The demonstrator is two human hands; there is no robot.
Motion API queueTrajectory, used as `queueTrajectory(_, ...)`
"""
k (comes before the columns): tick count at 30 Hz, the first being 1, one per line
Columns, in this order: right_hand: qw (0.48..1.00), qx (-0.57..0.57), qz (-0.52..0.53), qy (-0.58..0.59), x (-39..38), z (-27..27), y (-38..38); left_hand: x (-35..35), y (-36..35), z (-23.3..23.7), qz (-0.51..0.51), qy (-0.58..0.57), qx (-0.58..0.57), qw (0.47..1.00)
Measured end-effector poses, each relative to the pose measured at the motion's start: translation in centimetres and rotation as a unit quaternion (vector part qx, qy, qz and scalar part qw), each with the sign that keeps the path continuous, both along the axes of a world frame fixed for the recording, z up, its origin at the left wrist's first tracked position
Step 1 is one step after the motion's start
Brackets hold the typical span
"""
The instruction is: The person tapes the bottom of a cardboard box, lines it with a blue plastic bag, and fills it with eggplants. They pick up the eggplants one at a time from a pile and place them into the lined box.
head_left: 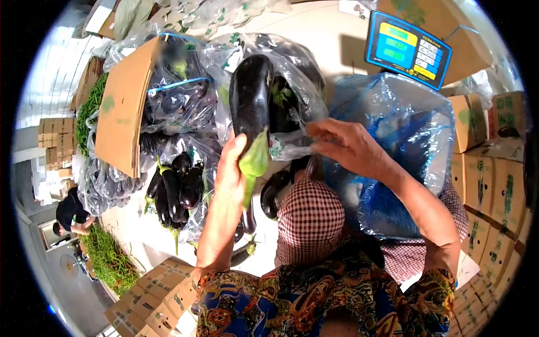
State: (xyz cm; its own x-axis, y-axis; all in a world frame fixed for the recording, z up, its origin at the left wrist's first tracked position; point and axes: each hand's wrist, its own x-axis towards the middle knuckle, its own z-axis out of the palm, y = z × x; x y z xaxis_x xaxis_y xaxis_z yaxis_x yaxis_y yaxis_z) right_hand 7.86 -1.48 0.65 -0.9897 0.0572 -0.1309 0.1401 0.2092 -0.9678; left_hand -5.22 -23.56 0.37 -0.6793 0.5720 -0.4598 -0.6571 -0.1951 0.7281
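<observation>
A large dark eggplant (251, 92) with a green stem stands upright in my left hand (229, 177), whose fingers wrap round its lower end. To the right, my right hand (348, 147) is at the edge of a clear plastic bag (303, 73) that holds more eggplants; its fingers are bent near the film, and whether they pinch it cannot be made out. Several eggplants (179, 191) lie in a pile left of my left forearm. Another eggplant (272, 194) rests just right of my left hand.
A blue plastic-lined container (393, 151) stands at the right below a scale display (408, 49). Bagged eggplants and a cardboard flap (126, 106) are at the left. Green peppers (109, 258) lie lower left, near another person (72, 212). Stacked cartons (488, 191) line the right side.
</observation>
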Motion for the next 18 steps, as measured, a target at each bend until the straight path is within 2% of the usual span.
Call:
queueTrajectory(3,0.973,-0.205,-0.099,0.031,-0.3,4.1,-0.8,1.8,3.4,3.4,-0.063,0.11,0.069,0.99)
queueTrajectory(5,0.965,-0.22,-0.129,0.062,-0.7,5.7,-0.6,2.9,5.7,4.9,-0.106,0.208,0.07,0.97)
queueTrajectory(6,0.959,-0.222,-0.15,0.094,-0.9,6.8,-0.6,3.9,6.8,5.7,-0.119,0.275,0.026,0.954)
queueTrajectory(7,0.966,-0.181,-0.159,0.096,-0.7,8.0,0.1,5.1,7.7,6.9,-0.131,0.32,0.037,0.938)
queueTrajectory(9,0.906,-0.374,-0.185,0.066,0.3,8.0,1.5,5.3,8.2,6.9,-0.205,0.504,-0.035,0.838)
queueTrajectory(10,0.891,-0.402,-0.209,0.026,1.4,8.4,2.3,5.6,8.7,7.4,-0.226,0.52,-0.035,0.823)
queueTrajectory(11,0.886,-0.414,-0.206,0.017,2.5,8.0,3.1,6.2,9.3,7.8,-0.222,0.474,-0.007,0.852)
queueTrajectory(13,0.889,-0.414,-0.177,0.086,4.4,6.2,4.0,6.3,9.9,8.1,-0.229,0.41,-0.006,0.883)
queueTrajectory(14,0.902,-0.396,-0.15,0.087,5.8,5.8,4.5,6.1,10.2,7.4,-0.219,0.34,0.003,0.914)
queueTrajectory(15,0.9,-0.4,-0.15,0.085,6.7,5.5,4.7,5.5,10.6,6.9,-0.229,0.32,0.024,0.919)
queueTrajectory(17,0.896,-0.411,-0.15,0.081,8.4,5.3,4.7,6.2,11.8,6.6,-0.171,0.293,0.044,0.94)
queueTrajectory(18,0.887,-0.431,-0.158,0.054,9.3,5.6,4.6,5.8,12.5,6.1,-0.182,0.337,0.06,0.922)
